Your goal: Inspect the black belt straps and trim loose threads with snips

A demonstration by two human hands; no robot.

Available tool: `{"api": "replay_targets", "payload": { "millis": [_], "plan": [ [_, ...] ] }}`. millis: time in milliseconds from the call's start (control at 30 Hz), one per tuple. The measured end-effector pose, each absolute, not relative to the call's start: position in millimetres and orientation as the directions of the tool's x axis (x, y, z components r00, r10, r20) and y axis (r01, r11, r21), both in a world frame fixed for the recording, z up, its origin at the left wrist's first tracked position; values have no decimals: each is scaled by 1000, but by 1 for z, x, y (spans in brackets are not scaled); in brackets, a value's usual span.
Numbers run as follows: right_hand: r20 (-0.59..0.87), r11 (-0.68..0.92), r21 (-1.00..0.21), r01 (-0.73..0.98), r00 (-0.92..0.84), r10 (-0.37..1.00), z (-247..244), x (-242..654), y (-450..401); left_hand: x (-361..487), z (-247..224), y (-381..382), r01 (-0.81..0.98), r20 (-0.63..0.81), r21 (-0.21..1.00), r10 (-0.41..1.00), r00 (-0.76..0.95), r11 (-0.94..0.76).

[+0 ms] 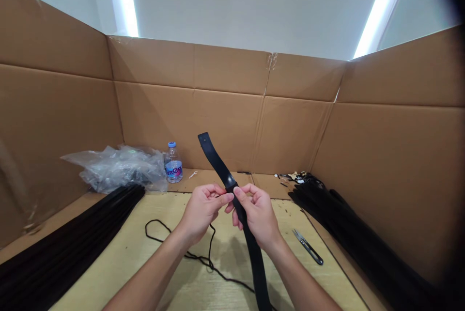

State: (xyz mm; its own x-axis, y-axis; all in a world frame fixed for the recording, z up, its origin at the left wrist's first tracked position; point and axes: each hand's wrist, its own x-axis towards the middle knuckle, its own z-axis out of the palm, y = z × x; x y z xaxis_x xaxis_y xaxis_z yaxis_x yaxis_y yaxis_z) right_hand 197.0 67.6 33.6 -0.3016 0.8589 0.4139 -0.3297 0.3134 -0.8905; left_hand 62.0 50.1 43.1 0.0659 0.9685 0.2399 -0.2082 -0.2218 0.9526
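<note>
Two hands: left hand (201, 215) and right hand (257, 218) both pinch a black belt (215, 160) at mid-length, fingers narrowly closed.
Belt: held upright above the desk (119, 272), lower end running out of view.
Desk: black cord (189, 255) beneath the hands; small scissors (308, 248) at right.
Edges: belt stacks (69, 236) (348, 224) on both sides; water bottle (173, 163) and plastic bag (119, 168) by the cardboard wall (189, 117).

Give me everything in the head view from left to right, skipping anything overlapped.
black strap pile, plastic bag, water bottle, left hand, right hand, small scissors, second black strap pile
</note>
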Motion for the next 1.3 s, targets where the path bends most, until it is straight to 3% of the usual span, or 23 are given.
{"api": "replay_targets", "payload": {
  "millis": [267,467,667,833,1033,1300],
  "plan": [
    [487,350,-851,-391,-340,805,36,198,66,61,43,50,-333,235,918,972,15,-217],
    [486,223,-832,-508,-472,735,35,207,74,58,44,51,-358,231,906,973,-28,-225],
    [422,160,-877,-452,-570,705,33,211,76,52,47,50,-359,293,898,954,55,-255],
    [392,109,-895,-432,-646,655,37,207,67,51,48,46,-366,244,911,964,103,-192],
    [425,179,-887,-426,-598,680,39,204,60,48,46,48,-354,244,916,962,120,-188],
    [351,184,-912,-366,-468,811,33,198,61,54,45,49,-377,224,908,972,73,-181]
  ]
}}
